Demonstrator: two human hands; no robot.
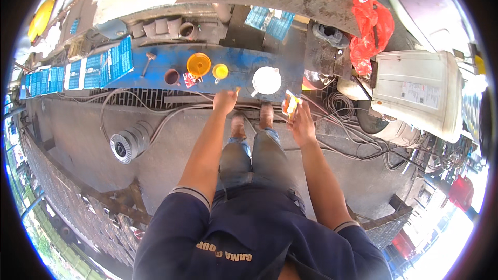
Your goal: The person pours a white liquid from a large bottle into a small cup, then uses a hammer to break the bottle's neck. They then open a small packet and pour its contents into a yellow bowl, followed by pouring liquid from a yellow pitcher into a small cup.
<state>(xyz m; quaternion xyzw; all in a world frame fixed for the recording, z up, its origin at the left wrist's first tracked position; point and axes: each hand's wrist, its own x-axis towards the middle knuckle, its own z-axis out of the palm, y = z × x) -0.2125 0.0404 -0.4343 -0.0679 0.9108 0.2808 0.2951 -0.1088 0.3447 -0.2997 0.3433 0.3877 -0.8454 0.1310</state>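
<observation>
At the near edge of the blue bench [155,80], my left hand [224,102] is closed, with a small orange-yellow piece [238,91] at its fingertips; its kind is too small to make out. My right hand [302,122] grips a yellow, orange and white packet [290,105] just off the bench's right end. Between and beyond the hands, a white mug-like vessel [266,80] stands on the bench. Left of it are a yellow mug [220,71], a larger orange container [198,65], a red-and-white packet [191,80] and a dark brown cup [171,77].
A hammer [149,63] and blue printed sheets [98,70] lie further left on the bench. Cables [358,137] run along the floor by my feet and pile up at right. A wire spool [129,142] sits at left, a white case [415,91] at right.
</observation>
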